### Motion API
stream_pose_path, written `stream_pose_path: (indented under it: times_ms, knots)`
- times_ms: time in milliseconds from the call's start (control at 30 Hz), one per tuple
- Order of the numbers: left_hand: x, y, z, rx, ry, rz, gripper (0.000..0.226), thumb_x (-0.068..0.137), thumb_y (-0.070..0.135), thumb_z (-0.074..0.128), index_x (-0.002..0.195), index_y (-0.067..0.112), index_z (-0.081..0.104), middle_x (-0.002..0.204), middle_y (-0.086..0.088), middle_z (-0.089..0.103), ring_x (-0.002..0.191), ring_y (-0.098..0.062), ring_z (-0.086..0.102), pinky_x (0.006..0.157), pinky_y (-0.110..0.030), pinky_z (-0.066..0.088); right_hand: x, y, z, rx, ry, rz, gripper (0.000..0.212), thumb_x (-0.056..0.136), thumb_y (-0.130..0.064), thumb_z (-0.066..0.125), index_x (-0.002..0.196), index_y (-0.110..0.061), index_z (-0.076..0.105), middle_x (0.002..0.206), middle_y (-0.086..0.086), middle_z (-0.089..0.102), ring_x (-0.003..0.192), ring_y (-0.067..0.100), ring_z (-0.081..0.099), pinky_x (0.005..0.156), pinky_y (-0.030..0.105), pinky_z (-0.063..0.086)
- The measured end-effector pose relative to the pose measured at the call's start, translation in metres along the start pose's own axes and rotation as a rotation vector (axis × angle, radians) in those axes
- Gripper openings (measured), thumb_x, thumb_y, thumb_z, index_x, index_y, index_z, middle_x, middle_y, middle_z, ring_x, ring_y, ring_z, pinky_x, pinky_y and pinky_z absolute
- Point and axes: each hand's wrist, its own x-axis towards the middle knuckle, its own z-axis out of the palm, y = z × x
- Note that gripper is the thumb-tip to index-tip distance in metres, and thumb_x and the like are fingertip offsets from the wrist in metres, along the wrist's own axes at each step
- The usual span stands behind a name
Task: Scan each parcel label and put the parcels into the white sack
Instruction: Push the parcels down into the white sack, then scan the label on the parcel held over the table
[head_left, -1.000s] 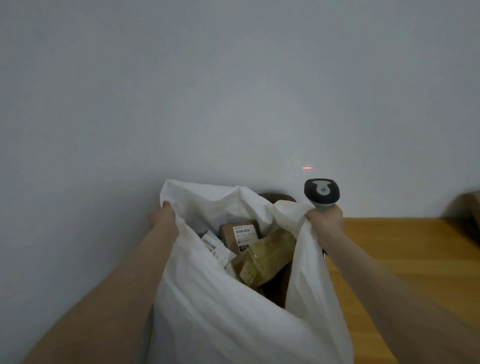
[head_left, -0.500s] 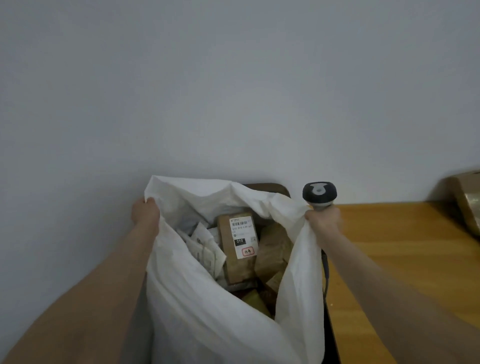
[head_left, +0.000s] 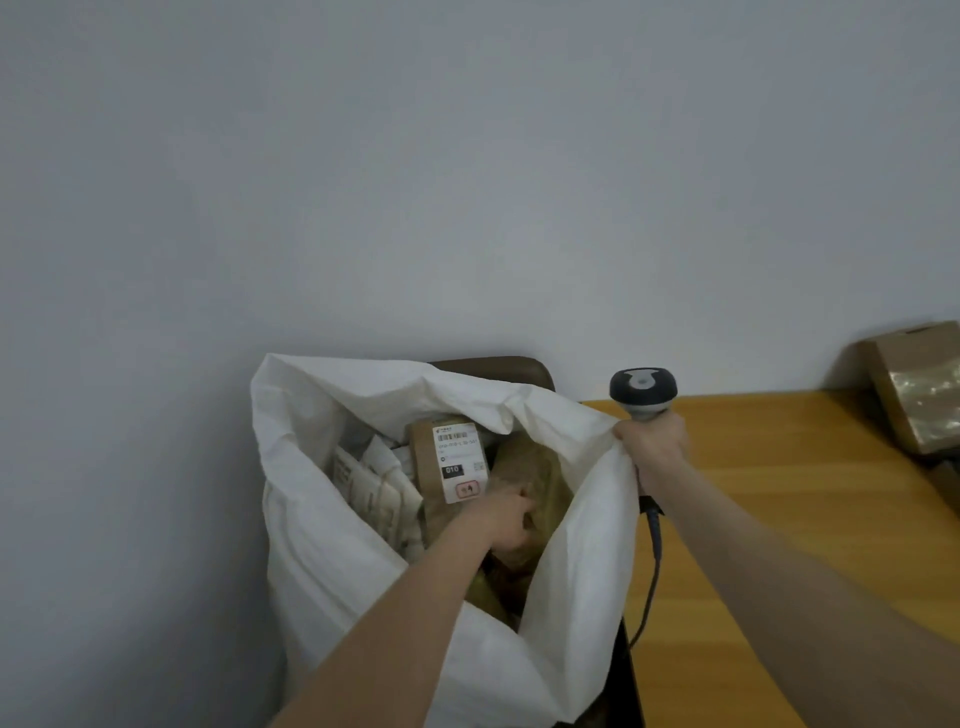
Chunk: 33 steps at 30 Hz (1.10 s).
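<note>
White sack (head_left: 332, 545) held open just beside the wooden counter (head_left: 779, 493), with parcels inside it.
Nearest me, the person's left grip (head_left: 506, 522) reaches down into the sack's mouth and lies on a crumpled brown parcel (head_left: 535, 467), fingers curled against the paper; I cannot tell whether it really holds it. Just beyond stands a labelled parcel (head_left: 449, 462), its white label (head_left: 460, 460) facing up, with pale paper packets (head_left: 379, 488) to its left. The right grip (head_left: 652, 447) pinches the sack's right rim while closed round the handle of the scanner (head_left: 643, 387), whose cable (head_left: 652, 566) hangs down the counter's edge. Farther off, a taped cardboard box (head_left: 922, 387) sits on the counter against the wall, and a dark chair back (head_left: 493, 366) shows behind the sack.
</note>
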Motion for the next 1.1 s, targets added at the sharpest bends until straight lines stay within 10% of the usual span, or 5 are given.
stream_pose_path:
  times_ms: [467, 600, 1100]
  knots:
    - [-0.036, -0.048, 0.001, 0.156, 0.133, -0.242, 0.043, 0.092, 0.025, 0.048, 0.135, 0.024, 0.047, 0.135, -0.001, 0.054, 0.117, -0.02, 0.054, 0.093, -0.036, 0.048, -0.029, 0.05, -0.055, 0.278, -0.058, 0.119, 0.028, 0.087, -0.025, 0.068, 0.067, -0.009, 0.057, 0.063, 0.008, 0.065, 0.067, 0.026, 0.06, 0.075, 0.041, 0.054]
    - [-0.071, -0.062, -0.009, 0.226, 0.093, -0.368, 0.034, 0.093, 0.027, 0.052, 0.125, 0.016, 0.056, 0.126, -0.003, 0.061, 0.115, -0.022, 0.057, 0.094, -0.037, 0.047, -0.065, 0.068, -0.053, 0.329, -0.142, 0.224, 0.021, 0.086, -0.022, 0.071, 0.081, -0.005, 0.06, 0.072, 0.014, 0.067, 0.055, 0.021, 0.057, 0.055, 0.031, 0.047]
    - [-0.125, 0.086, -0.014, 0.023, 0.606, -0.061, 0.035, 0.093, 0.018, 0.045, 0.127, 0.017, 0.052, 0.124, -0.006, 0.055, 0.111, -0.027, 0.054, 0.085, -0.041, 0.051, -0.178, 0.137, -0.116, 0.512, -0.238, 0.386, 0.024, 0.094, -0.024, 0.064, 0.106, -0.004, 0.059, 0.07, 0.01, 0.062, 0.045, 0.014, 0.049, 0.044, 0.027, 0.041]
